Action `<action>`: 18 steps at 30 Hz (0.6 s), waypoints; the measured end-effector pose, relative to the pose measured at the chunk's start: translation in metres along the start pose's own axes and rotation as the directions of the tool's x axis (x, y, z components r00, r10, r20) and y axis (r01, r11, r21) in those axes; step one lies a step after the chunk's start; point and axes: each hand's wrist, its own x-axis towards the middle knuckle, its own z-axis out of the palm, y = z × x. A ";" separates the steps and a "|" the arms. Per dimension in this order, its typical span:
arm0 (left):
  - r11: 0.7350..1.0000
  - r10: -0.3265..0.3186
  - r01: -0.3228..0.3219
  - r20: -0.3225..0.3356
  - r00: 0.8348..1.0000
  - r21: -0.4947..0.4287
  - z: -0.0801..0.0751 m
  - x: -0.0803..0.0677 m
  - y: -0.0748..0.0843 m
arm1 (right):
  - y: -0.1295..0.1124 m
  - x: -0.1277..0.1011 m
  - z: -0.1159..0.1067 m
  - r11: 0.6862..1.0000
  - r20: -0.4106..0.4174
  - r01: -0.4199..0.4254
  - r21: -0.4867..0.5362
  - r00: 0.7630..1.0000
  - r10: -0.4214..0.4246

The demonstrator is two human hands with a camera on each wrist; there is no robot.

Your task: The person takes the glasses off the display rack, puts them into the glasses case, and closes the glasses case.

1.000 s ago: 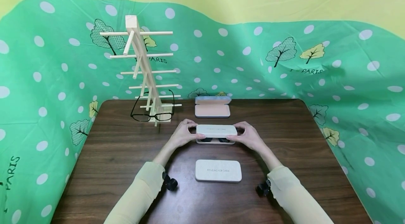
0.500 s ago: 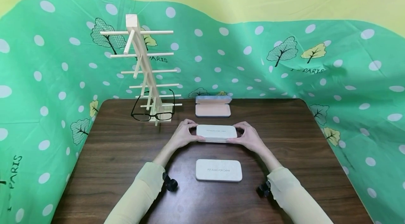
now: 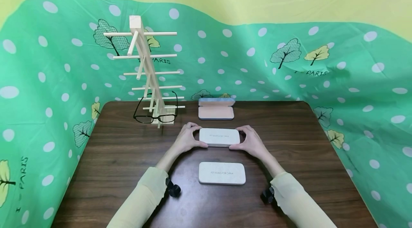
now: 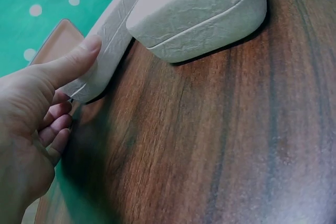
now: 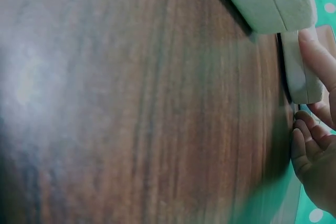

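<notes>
A pale grey glasses case [image 3: 220, 135] lies closed on the table between both hands. At its left end the left hand [image 3: 186, 138] grips it, thumb along the front and fingers round the far side. The right hand [image 3: 252, 140] holds the right end in the same way. In the left wrist view the left thumb [image 4: 79, 59] presses the case's [image 4: 111, 43] front wall. The right wrist view has the right thumb [image 5: 318, 59] against the case's [image 5: 295, 72] other end. Whatever lies inside the case is hidden.
A second closed pale glasses case [image 3: 222, 173] lies nearer the person. Behind the hands stands an open case [image 3: 216, 112] with pink lining. At the back left, a wooden peg rack [image 3: 146, 59] bears black-framed glasses [image 3: 155, 118] low down. Patterned cloth [image 3: 244, 59] hangs behind the table [image 3: 289, 131].
The lid of the held case has come down, hiding the dark glasses seen inside it one second ago. Both thumbs have moved slightly toward the person.
</notes>
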 end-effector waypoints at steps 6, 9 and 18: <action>1.000 0.022 -0.022 -0.018 1.000 0.008 0.001 -0.003 0.000 | -0.002 -0.002 0.002 1.000 -0.005 0.015 -0.022 1.000 -0.015; 0.999 0.039 -0.039 -0.028 0.999 0.001 0.001 -0.004 0.000 | -0.002 -0.002 0.002 1.000 -0.003 0.011 -0.023 1.000 -0.011; 0.999 0.046 -0.046 -0.006 0.999 -0.026 0.000 -0.008 0.000 | -0.003 -0.003 -0.001 1.000 0.014 -0.006 -0.012 1.000 0.006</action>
